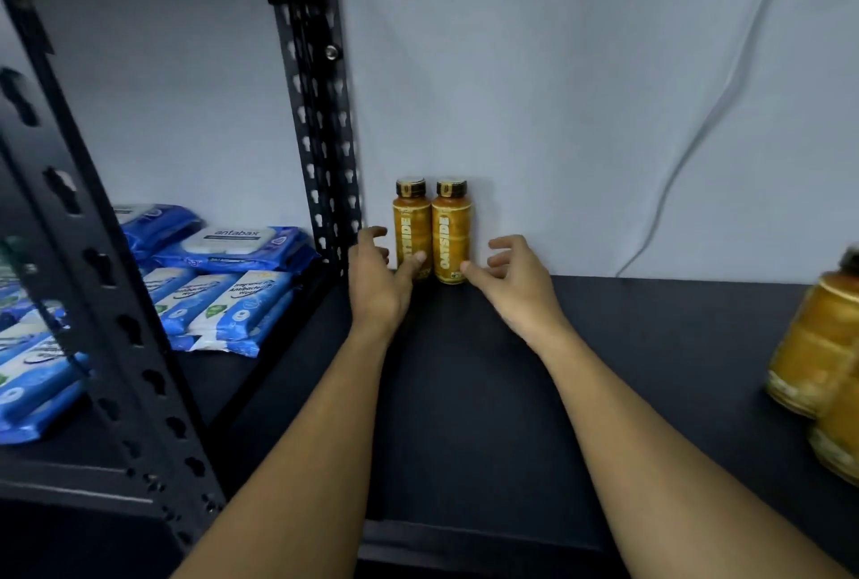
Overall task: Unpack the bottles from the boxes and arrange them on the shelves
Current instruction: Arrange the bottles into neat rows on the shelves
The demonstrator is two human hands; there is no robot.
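Two bottles (450, 236) stand upright and touching at the back of the shelf (465, 402), between the fingers. The left hand (376, 283) and right hand (517, 286) are loosely spread and grip nothing; each thumb touches a label. Best to nudge gently and keep the bottles square to the wall (558, 113). More bottles (818, 346) stand right of the right fingers.

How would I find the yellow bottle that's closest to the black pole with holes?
Find the dark shelf against the white wall. At its back stand two yellow Oatside bottles. Yours is the left bottle, nearest the holed black post, with the left hand's thumb touching it.
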